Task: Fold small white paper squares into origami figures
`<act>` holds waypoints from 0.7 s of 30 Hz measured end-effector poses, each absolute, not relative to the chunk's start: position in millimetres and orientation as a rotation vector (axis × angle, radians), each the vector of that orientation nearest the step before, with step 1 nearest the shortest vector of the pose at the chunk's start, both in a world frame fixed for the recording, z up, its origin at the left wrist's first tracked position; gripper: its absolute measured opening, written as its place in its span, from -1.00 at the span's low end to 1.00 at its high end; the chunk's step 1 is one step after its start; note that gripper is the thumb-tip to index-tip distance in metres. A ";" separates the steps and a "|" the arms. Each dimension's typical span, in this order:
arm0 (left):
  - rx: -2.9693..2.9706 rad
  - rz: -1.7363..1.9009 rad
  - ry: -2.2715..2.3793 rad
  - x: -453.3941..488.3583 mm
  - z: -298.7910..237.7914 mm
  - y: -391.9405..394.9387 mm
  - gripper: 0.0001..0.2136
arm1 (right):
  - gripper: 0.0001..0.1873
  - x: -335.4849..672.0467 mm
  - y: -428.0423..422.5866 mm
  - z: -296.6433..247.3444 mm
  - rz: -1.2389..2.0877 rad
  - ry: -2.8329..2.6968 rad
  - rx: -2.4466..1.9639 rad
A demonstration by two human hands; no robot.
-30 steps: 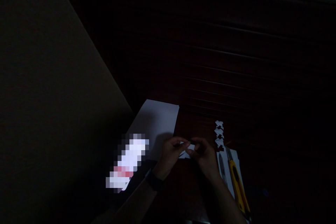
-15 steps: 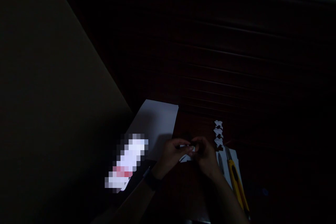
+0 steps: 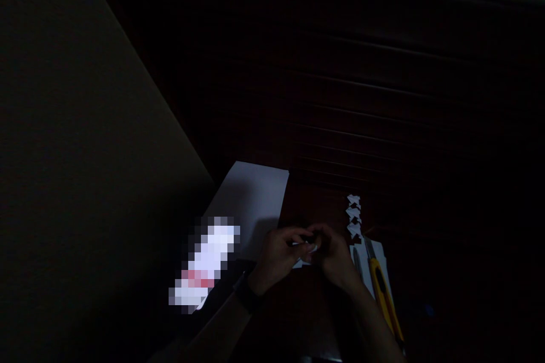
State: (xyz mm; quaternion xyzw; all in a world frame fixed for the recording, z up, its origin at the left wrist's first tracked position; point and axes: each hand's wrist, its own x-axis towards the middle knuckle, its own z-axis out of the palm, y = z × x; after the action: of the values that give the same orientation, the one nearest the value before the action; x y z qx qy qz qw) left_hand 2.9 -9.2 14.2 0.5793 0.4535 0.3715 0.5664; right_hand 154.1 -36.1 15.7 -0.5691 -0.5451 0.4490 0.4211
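In the dim head view, my left hand and my right hand meet over the dark table. Between their fingertips is a small piece of white paper, mostly covered by the fingers. The fingers of both hands are bent and pinched on it. How the paper is folded is hard to make out. Right of my right hand, three small folded paper pieces lie in a row. A dark band circles my left wrist.
A white paper sheet lies at the left, with a bright, pixelated screen near its lower edge. At the right, a yellow utility knife and a slim dark tool rest on white paper. Dark slatted wood rises behind.
My fingers have closed in further over the small paper, so less of it shows. Both hands have shifted only slightly; the surrounding things stay in place.
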 end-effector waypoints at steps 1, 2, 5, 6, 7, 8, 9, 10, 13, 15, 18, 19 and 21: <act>1.345 0.866 1.068 3.2 14.6 -8.9 -0.80 | -0.56 153.5 -36.3 15.8 1.108 -1.346 -1.442; 1.331 0.867 1.074 3.3 14.6 -8.3 -0.80 | -0.58 153.1 -36.3 15.8 1.091 -1.327 -1.459; 1.303 0.919 1.126 3.1 13.0 -5.7 -0.83 | -0.63 153.8 -35.1 15.9 1.090 -1.291 -1.470; 1.296 0.933 1.136 3.0 12.2 -5.0 -0.84 | -0.64 154.6 -34.6 16.3 1.113 -1.286 -1.462; 1.291 0.938 1.138 2.9 11.6 -4.4 -0.84 | -0.64 155.7 -34.1 16.8 1.143 -1.286 -1.457; 1.289 0.931 1.130 2.7 11.2 -4.0 -0.84 | -0.62 157.0 -33.8 17.5 1.172 -1.288 -1.459; 1.296 0.911 1.108 2.4 11.0 -3.7 -0.83 | -0.60 158.5 -33.6 18.4 1.191 -1.296 -1.471; 1.310 0.885 1.080 1.9 11.1 -3.4 -0.83 | -0.58 160.1 -33.7 19.2 1.196 -1.308 -1.488; 1.369 0.807 1.031 -0.6 11.9 -1.9 -0.83 | -0.55 164.2 -33.9 21.4 1.167 -1.341 -1.522; 1.370 0.808 1.063 -2.5 12.6 -0.6 -0.82 | -0.56 165.0 -33.7 22.5 1.140 -1.323 -1.495; 1.179 0.963 1.152 -3.0 13.2 -0.3 -0.79 | -0.49 160.4 -33.4 23.2 1.154 -1.230 -1.387; 1.074 1.029 1.167 -2.3 13.2 -0.9 -0.77 | -0.48 157.3 -33.6 22.9 1.170 -1.185 -1.355; 0.873 1.128 1.163 -0.4 12.9 -2.8 -0.73 | -0.53 149.5 -34.6 21.0 1.190 -1.101 -1.315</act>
State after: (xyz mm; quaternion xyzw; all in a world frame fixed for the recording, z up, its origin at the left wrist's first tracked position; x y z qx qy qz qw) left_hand -0.4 -2.8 12.9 0.3776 0.5028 0.4876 0.6057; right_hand 149.5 -34.6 21.0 -0.5445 -0.4558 0.4926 0.5031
